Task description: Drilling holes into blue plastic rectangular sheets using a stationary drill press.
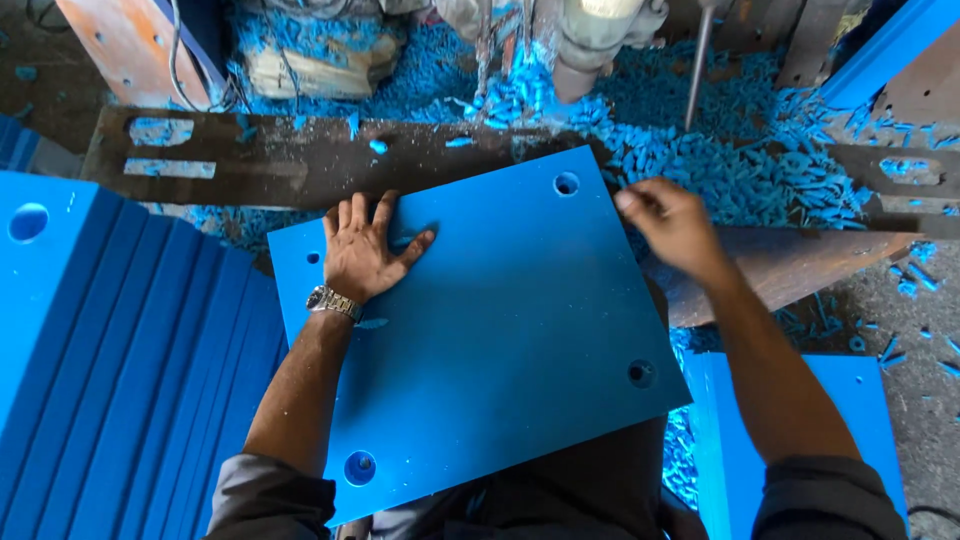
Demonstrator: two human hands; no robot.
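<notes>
a big square blue plastic sheet [500, 330] lies flat and turned at an angle on a dark steel table [300, 160], its near corner hanging out over the person's lap. it has a round hole near each corner. the left hand [362, 250] lies spread flat on the far left part of the sheet, fingers open, pressing down and gripping nothing. the right hand [672, 222] sits at the sheet's far right edge with fingers curled; whether it pinches the edge or only touches it cannot be told.

the sheet looks thick, stiff and smooth, probably fairly heavy and slippery under a palm, so it would best be held by two opposite edges or slid flat. a stack of similar blue sheets [110, 360] lies to the left, another blue sheet [860, 400] near right, and blue shavings [720, 150] are heaped on the far side below a drill [585, 45].
</notes>
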